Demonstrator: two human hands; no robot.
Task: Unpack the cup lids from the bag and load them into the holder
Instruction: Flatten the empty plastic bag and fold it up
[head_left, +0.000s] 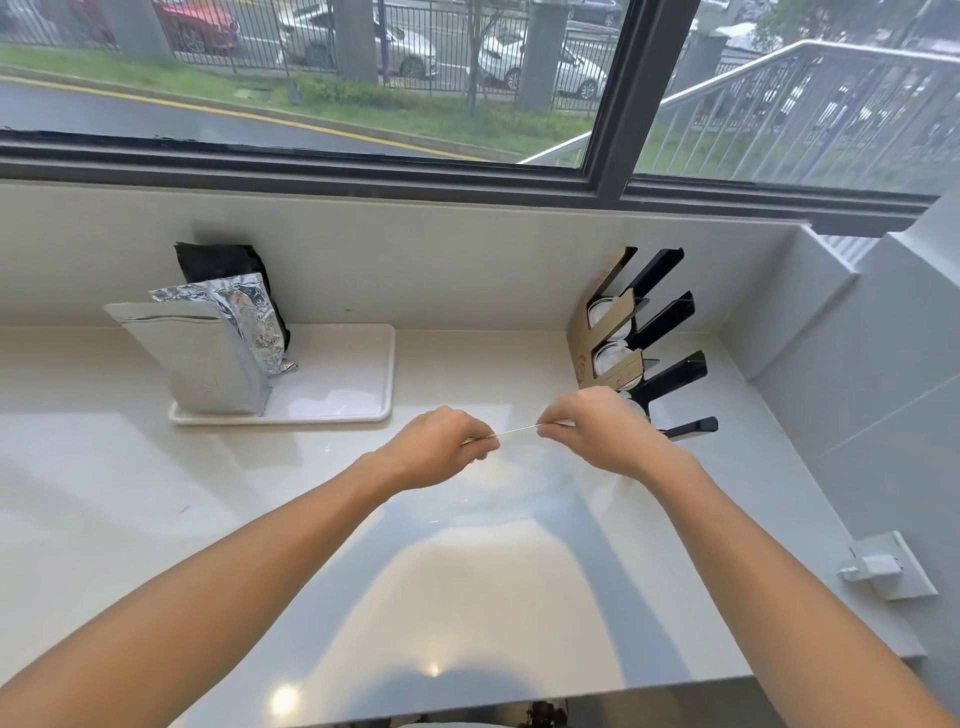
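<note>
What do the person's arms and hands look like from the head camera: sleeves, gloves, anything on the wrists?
Both forearms are bare as far as the frame shows, with no sleeves in view. The left hand and right hand wear no gloves. No watch, bracelet or ring is visible.

Both bare arms reach forward, left grip (441, 441) and right grip (587, 426) pinched closed.
</note>
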